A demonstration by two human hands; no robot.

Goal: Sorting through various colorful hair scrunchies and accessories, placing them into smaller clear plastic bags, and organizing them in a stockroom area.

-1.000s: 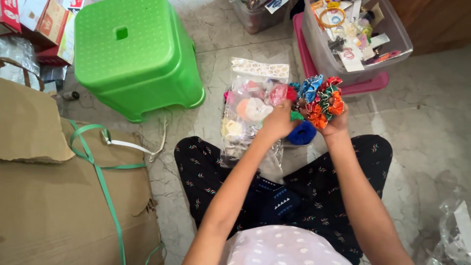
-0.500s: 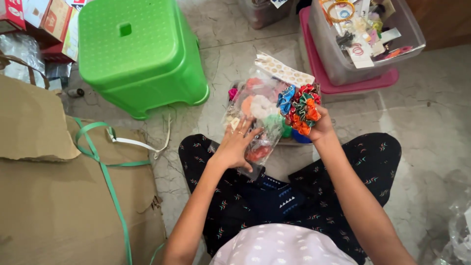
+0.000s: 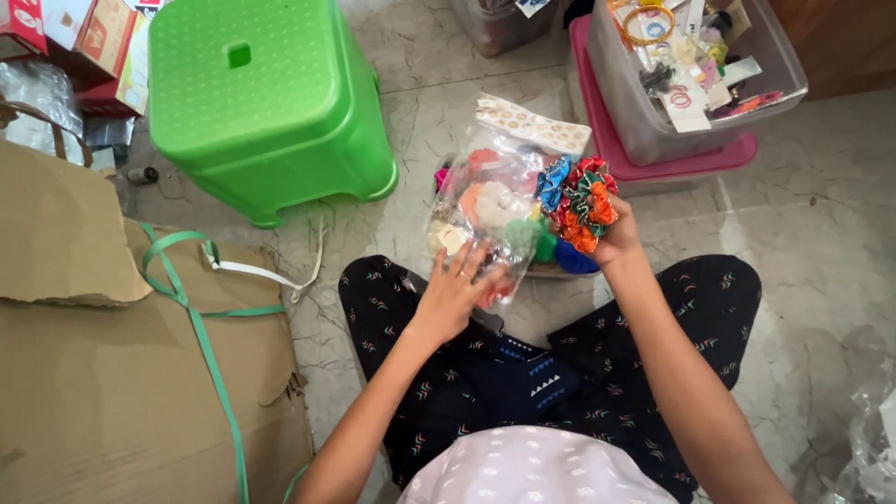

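Head view: a person sits cross-legged on a marble floor (image 3: 821,233), both hands out in front. The right hand (image 3: 616,238) is clenched around a bunch of scrunchies (image 3: 579,198), red, green, orange and blue, held up just above the floor. The left hand (image 3: 453,294), a ring on one finger, lies flat with fingers spread on the near end of a clear bag (image 3: 490,210); it presses on the bag rather than gripping it. The bag lies on the floor just ahead of the knees, packed with more scrunchies in peach, white, pink and red, and its patterned card header (image 3: 534,126) points away from the person. A green scrunchie (image 3: 544,245) and a blue one (image 3: 571,259) lie at the bag's right edge, below the held bunch; whether they sit inside the bag or beside it is hard to tell.

Beyond the bag, to the right, a clear bin (image 3: 695,121) of hair accessories stands on a pink lid (image 3: 672,159). To the left stands a green stool (image 3: 261,103). A flattened cardboard box (image 3: 121,373) with a green strap (image 3: 201,345) fills the left foreground, and small cartons (image 3: 84,37) are stacked at the top left. Crumpled clear plastic (image 3: 873,429) lies at the right edge.
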